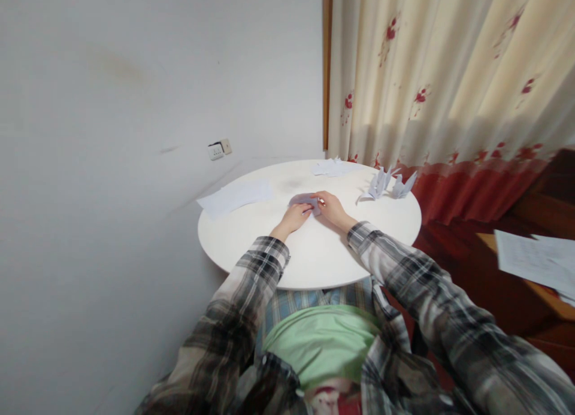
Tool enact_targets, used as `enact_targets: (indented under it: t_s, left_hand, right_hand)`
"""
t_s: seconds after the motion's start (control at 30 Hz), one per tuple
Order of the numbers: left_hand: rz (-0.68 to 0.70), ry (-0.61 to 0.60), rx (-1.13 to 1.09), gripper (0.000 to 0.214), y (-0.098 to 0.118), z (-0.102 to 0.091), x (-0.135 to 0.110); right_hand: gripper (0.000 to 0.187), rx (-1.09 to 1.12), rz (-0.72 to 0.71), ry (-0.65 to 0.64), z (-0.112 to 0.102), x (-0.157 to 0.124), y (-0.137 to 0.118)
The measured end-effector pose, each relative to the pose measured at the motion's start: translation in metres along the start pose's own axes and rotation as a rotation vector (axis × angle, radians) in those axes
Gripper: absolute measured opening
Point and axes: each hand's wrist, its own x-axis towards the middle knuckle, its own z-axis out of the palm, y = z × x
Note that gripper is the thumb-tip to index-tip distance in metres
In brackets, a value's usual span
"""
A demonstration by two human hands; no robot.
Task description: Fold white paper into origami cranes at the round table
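A small folded piece of white paper (302, 198) is between my hands, near the middle of the round white table (314, 259). My left hand (296, 216) rests on its near left part, fingers bent over the paper. On its right side, my right hand (331, 208) pinches the edge between thumb and fingers. Both hands partly cover the paper, so its full shape is hidden.
White sheets (236, 197) lie at the table's left edge. More paper pieces (332, 167) are at the back. Folded paper cranes (381, 184) stand at the right. Beyond the table, printed papers (536, 259) rest on wooden furniture. A wall borders the left side.
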Motion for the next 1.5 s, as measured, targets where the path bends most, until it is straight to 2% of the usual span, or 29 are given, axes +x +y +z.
enact_targets:
  t_s: [1.5]
  left_hand:
    - [0.011, 0.027, -0.008, 0.03, -0.001, 0.001, -0.0016]
  right_hand:
    - [0.036, -0.022, -0.001, -0.039, -0.005, -0.0007, -0.0049]
